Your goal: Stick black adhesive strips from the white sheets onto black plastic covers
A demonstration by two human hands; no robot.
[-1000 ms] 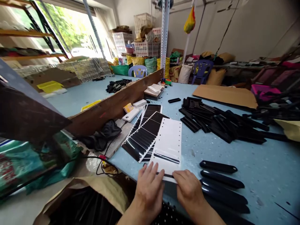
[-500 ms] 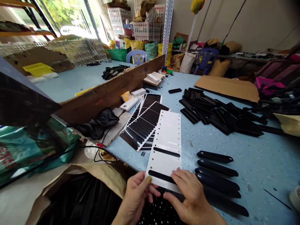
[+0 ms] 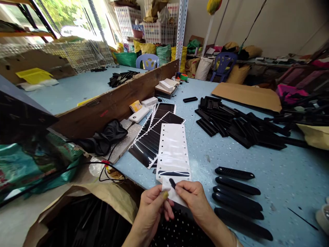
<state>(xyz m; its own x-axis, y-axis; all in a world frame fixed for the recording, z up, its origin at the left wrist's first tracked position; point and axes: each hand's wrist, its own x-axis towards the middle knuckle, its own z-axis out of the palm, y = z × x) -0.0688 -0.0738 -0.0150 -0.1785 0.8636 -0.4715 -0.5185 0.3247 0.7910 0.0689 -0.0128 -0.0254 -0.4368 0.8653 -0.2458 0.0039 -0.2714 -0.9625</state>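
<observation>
A white backing sheet (image 3: 172,147) with small holes down both sides lies partly on the table, its near end bent over the edge. My left hand (image 3: 151,212) pinches that near end between thumb and fingers. My right hand (image 3: 196,202) grips a narrow black sticker strip (image 3: 172,183), whose end sticks out past the fingertips and is lifted off the sheet. Another black strip (image 3: 174,173) still lies flat on the backing. Under the sheet's far part are several sheets of black stickers (image 3: 146,145). To the right of my hands lies a row of long black plastic pieces (image 3: 238,185).
A large pile of black plastic parts (image 3: 236,123) covers the right back, before a cardboard sheet (image 3: 246,97). A wooden divider (image 3: 115,96) edges the table at left, near a white power bank (image 3: 139,115). An open paper sack (image 3: 120,199) of black parts stands lower left.
My right hand has moved from lying on the sheet to pinching the nearest black strip and peeling it up. The sheet's near end has bent, and the sheet has shifted left.
</observation>
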